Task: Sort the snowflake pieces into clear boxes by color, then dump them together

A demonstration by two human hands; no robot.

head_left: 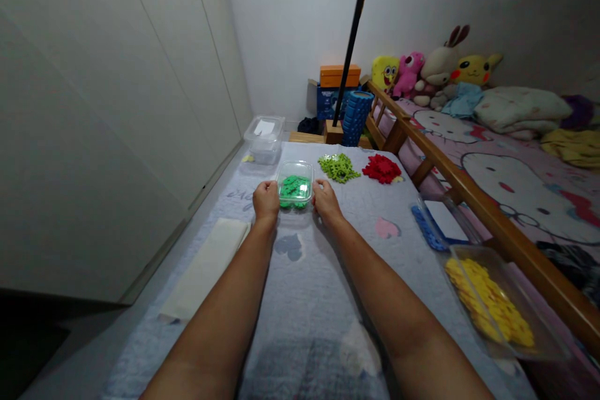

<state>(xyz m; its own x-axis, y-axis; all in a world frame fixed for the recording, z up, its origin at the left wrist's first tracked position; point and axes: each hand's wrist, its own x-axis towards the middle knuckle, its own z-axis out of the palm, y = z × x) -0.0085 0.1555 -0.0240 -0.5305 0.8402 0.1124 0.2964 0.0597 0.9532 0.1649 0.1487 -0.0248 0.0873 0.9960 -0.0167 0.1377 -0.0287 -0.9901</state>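
Observation:
Between my two hands, over the far middle of the cloth-covered table, is a clear plastic container [295,170] with green plastic pieces [295,189] inside. My left hand [265,201] grips its left side with the fingers curled. On the opposite side, my right hand [327,201] is closed at the container's right edge. Whether the container rests on the cloth or is slightly raised I cannot tell. Just beyond my right hand lies a loose heap of lime-green pieces [338,168], and right of that a heap of red pieces [382,169].
A lidded clear box [265,137] stands at the far left corner. Folded off-white cloth or paper [209,269] lies left. Along the right edge are a box of blue pieces [429,228] and a box of yellow pieces [490,300], beside a wooden bed rail [450,165].

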